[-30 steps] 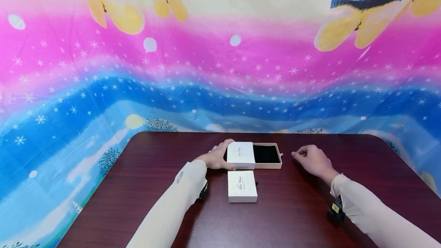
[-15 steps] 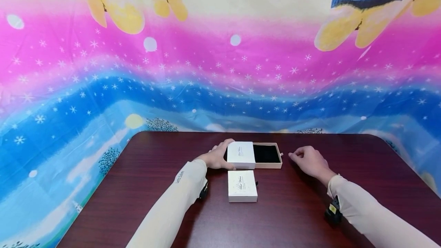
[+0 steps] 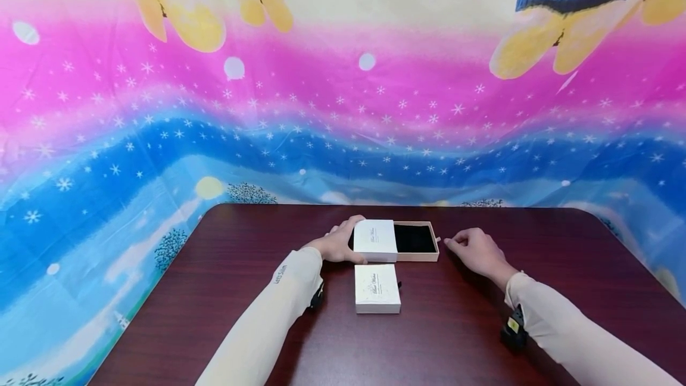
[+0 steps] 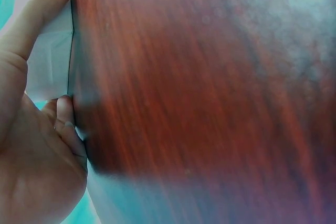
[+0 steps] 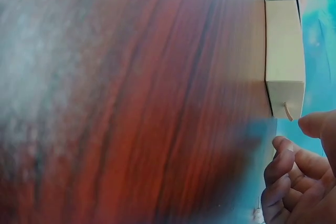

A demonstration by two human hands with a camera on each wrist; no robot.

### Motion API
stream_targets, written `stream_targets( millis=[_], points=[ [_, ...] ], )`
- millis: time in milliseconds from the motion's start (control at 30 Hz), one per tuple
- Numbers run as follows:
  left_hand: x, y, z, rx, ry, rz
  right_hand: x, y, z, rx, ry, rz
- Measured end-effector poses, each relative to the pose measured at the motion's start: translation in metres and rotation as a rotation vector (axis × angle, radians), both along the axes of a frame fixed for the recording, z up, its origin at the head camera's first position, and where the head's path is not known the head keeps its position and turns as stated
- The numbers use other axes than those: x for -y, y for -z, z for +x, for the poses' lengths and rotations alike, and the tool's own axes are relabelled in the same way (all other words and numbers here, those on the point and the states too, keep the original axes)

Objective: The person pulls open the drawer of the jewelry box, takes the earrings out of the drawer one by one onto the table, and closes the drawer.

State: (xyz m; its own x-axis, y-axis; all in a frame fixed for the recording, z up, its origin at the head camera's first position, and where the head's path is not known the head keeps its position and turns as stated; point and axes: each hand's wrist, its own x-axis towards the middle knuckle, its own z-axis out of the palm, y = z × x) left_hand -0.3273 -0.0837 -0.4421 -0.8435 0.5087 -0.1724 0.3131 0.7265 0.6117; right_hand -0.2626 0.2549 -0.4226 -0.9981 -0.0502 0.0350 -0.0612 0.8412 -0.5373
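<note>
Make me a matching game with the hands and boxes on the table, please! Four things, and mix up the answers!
Things:
1. Left hand
2. Right hand
3. Lining of the pulled-out drawer
4. Gift box nearest the person

Places, colours and states:
A. Black
B. White and closed
C. Beside the pull tab, holding nothing
D. Gripping the white box sleeve

Right pairs: 1-D, 2-C, 3-A, 4-B
</note>
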Motion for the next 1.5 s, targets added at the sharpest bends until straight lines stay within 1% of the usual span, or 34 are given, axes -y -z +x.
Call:
stream_targets(
  millis=[67, 367, 467, 600, 700, 833, 900, 1067, 1300, 1500],
  points=[
    [0.0, -0.002, 0.001, 0.005, -0.001, -0.002, 0.0, 0.001, -0.001, -0.003, -0.01, -0.007],
    [0.0, -0.009, 0.008, -0.021, 0.007, -0.012, 0.004, 0.001, -0.001, 0.004, -0.033, -0.061],
    [0.0, -0.007, 0.006, -0.021, 0.006, -0.011, 0.006, 0.0, -0.001, -0.001, -0.045, -0.074],
    [0.0, 0.0, 0.001, -0.015, 0.005, -0.005, 0.006, 0.0, -0.002, 0.007, -0.052, -0.092],
    [0.0, -0.001, 0.002, -0.008, 0.001, 0.004, 0.008, 0.0, -0.002, 0.025, -0.047, -0.109],
    [0.0, -0.005, 0.006, -0.009, 0.004, 0.0, 0.01, 0.001, -0.002, 0.036, -0.043, -0.117],
    [0.0, -0.006, 0.006, -0.01, 0.005, 0.0, 0.01, 0.001, -0.003, 0.039, -0.045, -0.118],
    [0.0, -0.003, 0.004, -0.007, -0.005, 0.002, 0.012, 0.003, -0.004, 0.055, -0.041, -0.137],
    [0.0, 0.0, 0.001, -0.006, 0.0, 0.017, 0.013, 0.006, -0.007, 0.04, -0.046, -0.152],
    [0.0, 0.002, -0.001, -0.011, -0.002, 0.016, 0.014, 0.007, -0.009, 0.073, -0.041, -0.177]
  ],
)
